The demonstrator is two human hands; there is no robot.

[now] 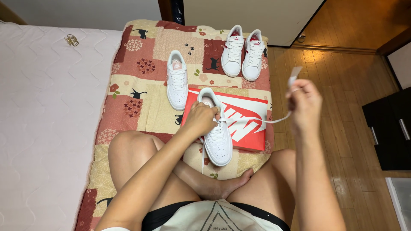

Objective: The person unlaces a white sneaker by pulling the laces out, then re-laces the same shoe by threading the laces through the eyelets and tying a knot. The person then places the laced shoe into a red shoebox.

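left hand (200, 119) is gripping the sneaker (216, 134) on the red box (248, 128); right hand (305, 105) fingers are pinching the lace (265, 121), pulling it taut over the mat's (145, 102) right edge.

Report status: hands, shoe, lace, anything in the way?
Left hand steadies shoe on red box. Right hand pulls lace taut, out to the side. Nothing in the way; other shoes sit apart.

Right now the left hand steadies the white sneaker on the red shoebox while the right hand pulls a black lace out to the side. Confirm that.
Not quite: the lace is white, not black, as the head view shows. The rest stands: the left hand steadies the white sneaker on the red shoebox while the right hand pulls the lace out to the side.
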